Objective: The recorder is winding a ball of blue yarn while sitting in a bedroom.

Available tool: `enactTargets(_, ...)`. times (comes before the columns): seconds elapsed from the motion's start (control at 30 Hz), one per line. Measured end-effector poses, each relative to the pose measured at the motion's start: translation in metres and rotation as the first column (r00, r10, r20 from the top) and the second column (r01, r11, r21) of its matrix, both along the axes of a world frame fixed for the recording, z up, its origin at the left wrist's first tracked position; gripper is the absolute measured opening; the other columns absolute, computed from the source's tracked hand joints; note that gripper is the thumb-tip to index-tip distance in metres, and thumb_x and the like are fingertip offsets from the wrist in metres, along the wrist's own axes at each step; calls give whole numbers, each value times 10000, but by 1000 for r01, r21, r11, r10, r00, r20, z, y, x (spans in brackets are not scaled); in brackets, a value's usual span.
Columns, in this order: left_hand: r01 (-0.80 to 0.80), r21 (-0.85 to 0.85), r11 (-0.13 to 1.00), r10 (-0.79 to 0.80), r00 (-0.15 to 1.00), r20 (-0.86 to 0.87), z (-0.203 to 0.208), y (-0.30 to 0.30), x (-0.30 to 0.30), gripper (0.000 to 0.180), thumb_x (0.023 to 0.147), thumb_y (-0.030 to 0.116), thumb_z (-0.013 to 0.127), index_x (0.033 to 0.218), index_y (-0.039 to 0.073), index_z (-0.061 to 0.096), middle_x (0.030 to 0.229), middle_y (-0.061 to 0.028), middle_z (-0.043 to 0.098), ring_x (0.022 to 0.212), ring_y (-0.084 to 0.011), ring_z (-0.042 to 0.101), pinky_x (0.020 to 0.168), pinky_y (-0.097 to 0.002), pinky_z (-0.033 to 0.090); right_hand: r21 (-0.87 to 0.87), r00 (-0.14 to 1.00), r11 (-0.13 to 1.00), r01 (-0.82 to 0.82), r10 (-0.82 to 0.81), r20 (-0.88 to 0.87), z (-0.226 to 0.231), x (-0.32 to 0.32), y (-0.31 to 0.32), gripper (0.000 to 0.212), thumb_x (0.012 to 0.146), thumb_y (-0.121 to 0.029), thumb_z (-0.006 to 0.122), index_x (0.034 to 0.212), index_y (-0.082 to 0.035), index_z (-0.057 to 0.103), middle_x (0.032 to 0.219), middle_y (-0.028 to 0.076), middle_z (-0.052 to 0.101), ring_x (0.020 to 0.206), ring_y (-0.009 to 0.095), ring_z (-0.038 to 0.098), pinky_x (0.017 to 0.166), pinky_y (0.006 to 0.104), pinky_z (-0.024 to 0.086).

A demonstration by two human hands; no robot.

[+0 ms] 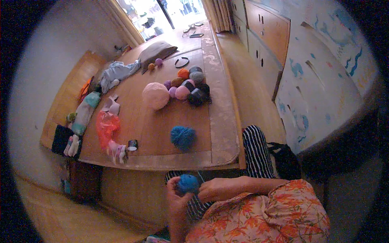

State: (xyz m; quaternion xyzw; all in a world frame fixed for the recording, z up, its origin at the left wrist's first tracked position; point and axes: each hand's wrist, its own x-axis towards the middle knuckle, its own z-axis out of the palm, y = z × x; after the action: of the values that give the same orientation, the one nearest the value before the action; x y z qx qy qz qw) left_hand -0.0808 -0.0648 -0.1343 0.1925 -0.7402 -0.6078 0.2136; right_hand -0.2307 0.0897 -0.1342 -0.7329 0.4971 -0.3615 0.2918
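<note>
In my left hand (176,193) rests a small wound ball of blue yarn (188,184), with the fingers and thumb curled round its left side and underside. My right hand (214,189) is closed just right of the ball, the back of it toward me. A thin blue strand (200,175) shows beside its fingertips, which are partly hidden. Both hands are over my lap, above black-and-white striped trousers (258,152). On the mat beyond lies a larger, looser blue yarn ball (182,137).
The mat-covered bed (150,133) ends in front of my hands. Several yarn balls (182,92) cluster farther back beside a big pale pink ball (156,96). A red plastic bag (107,127) and a small dark tub (133,145) lie left. Cabinets (265,36) stand right.
</note>
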Motion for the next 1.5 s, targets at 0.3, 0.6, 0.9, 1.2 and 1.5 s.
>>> enactTargets(0.3,265,431,863,-208,962,-176,18,24,8,573,661,54,757,1161,81,478,1121,-40,525,1054,-182,534,927,-315,432,137,924,934,331,-292,-247,0,-24,-7,89,873,-124,549,927,-54,564,882,138,561,839,330,576,708,417,469)
enactTargets(0.6,226,-394,891,-168,970,176,15,16,2,532,672,15,718,1148,84,489,1084,-45,533,997,-173,541,907,-324,439,-66,989,987,145,-144,19,27,-13,5,90,883,-127,583,905,-39,579,837,133,540,817,312,555,710,392,460)
enactTargets(0.9,298,483,823,-145,933,-329,7,14,5,625,658,16,774,1190,99,457,1130,-44,544,1048,-165,549,913,-319,462,240,950,929,281,-234,-207,-4,-13,3,149,856,-94,589,997,-52,573,978,151,568,935,332,559,796,403,472)
enactTargets(1.2,319,-12,948,-320,947,-38,4,12,15,518,667,-26,708,1130,77,498,1133,-39,518,1077,-169,511,951,-319,416,128,950,944,305,-312,35,40,-9,-5,116,862,-94,585,966,-42,589,930,118,578,887,302,556,747,391,455)
enactTargets(1.5,117,473,873,37,952,-304,-15,-13,-3,612,685,-7,703,1218,85,416,1116,-38,523,1044,-148,540,914,-326,461,48,986,994,93,-85,-147,-5,-2,-13,99,868,-68,558,953,-28,589,988,148,570,917,315,561,810,386,460)
